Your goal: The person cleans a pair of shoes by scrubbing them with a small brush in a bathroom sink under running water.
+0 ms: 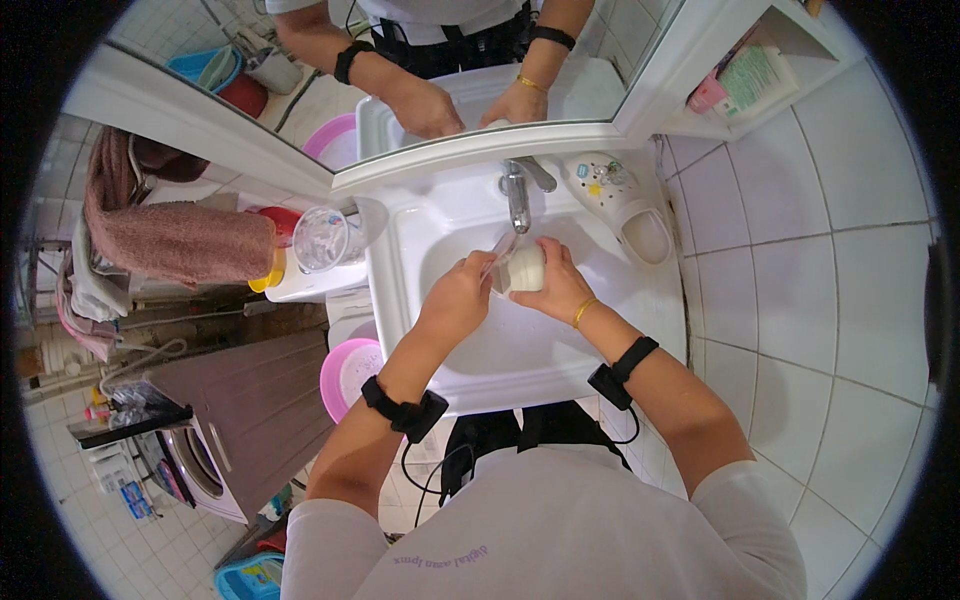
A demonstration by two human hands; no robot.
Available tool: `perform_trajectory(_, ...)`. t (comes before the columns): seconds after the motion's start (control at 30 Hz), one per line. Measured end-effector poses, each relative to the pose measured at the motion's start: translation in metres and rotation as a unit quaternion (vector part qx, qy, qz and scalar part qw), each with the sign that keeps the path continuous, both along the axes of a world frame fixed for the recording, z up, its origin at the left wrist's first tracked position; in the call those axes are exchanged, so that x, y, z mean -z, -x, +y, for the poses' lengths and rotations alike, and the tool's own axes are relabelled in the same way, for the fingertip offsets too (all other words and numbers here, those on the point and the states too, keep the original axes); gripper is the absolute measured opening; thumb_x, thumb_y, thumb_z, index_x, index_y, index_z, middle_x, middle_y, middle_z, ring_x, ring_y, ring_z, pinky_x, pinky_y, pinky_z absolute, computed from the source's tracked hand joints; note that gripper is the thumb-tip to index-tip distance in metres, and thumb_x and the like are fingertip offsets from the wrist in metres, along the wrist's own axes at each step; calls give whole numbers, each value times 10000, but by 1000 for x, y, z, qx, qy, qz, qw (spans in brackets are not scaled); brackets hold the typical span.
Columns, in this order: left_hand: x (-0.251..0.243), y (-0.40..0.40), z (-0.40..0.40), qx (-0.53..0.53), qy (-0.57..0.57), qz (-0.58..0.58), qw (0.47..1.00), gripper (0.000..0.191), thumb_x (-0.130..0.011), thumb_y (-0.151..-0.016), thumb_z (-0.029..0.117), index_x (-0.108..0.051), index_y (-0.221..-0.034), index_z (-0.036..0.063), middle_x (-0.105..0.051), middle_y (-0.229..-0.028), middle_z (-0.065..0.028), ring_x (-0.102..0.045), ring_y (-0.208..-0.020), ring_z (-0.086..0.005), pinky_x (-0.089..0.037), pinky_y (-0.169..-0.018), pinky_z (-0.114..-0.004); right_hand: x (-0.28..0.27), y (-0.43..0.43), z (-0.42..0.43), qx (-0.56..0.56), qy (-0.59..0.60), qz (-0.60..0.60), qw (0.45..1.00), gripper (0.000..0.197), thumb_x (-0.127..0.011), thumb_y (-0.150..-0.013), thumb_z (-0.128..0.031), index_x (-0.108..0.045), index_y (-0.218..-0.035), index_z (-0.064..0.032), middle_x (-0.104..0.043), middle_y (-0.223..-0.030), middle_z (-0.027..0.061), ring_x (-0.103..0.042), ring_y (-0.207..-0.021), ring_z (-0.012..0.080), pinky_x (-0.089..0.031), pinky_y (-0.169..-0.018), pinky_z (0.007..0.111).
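Note:
Over the basin of a white washbasin (pixel 480 382), my right hand (pixel 559 285) grips a small whitish rounded object (pixel 527 268), which may be a cup or jar. My left hand (pixel 461 292) pinches a thin translucent piece (pixel 504 251) against the left side of that object; whether it is a lid or a bag I cannot tell. Both hands are close together, just below the spout of a chrome faucet (pixel 518 199). No running water can be made out.
A white clog with charms (pixel 600 184) lies on the right rim. Left of the basin are a clear plastic cup (pixel 321 240), a brown towel (pixel 187 240) and a pink basin (pixel 330 382) lower down. A mirror (pixel 480 90) stands behind the faucet; a tiled wall (pixel 787 300) is on the right.

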State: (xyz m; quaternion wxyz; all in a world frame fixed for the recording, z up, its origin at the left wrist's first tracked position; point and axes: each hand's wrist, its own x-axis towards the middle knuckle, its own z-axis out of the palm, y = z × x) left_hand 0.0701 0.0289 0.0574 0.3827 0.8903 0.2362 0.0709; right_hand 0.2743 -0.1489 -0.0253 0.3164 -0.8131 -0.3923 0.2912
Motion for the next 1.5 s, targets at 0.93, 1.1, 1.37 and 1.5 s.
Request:
perform_trajectory(0.93,15,23,-54,36,-95,5,995,686,-784,-1181,103,-716,-1846,255,-740,-984,-183,-798,-784,-450,-689,-758,-579,-6,-15,-6,31,6,-52,998,1199,-1160,-817,-408,-421,-1693,-57,-617,-1657,346,-731,-1500,582,-666,-1250,598)
perform_trajectory(1.1,18,-5,-53,25,-135,-10,990,688,-805,-1172,107,-723,-1839,253,-752,-980,-177,-792,-762,-447,-682,-722,-582,-4,-3,4,82,4,-39,996,1241,-1165,-823,-454,-418,-1723,-39,-625,-1676,344,-734,-1512,570,-664,-1258,587)
perform_trajectory(1.37,27,43,-48,46,-131,7,990,763,-808,-1156,78,-667,-1885,253,-772,-1070,-178,-798,-812,-438,-695,-762,-578,-8,-15,-21,89,22,-10,996,1393,-1147,-865,-499,-363,-1922,-44,-570,-1788,361,-668,-1620,560,-612,-1339,574)
perform_trajectory(1.5,61,46,-47,-136,26,-75,987,680,-849,-1221,251,-655,-1813,-20,-860,-1072,-196,-835,-820,-352,-681,-779,-485,18,6,-38,101,-3,27,994,1326,-1106,-926,-508,-356,-1918,-47,-525,-1816,378,-556,-1698,580,-550,-1399,592)
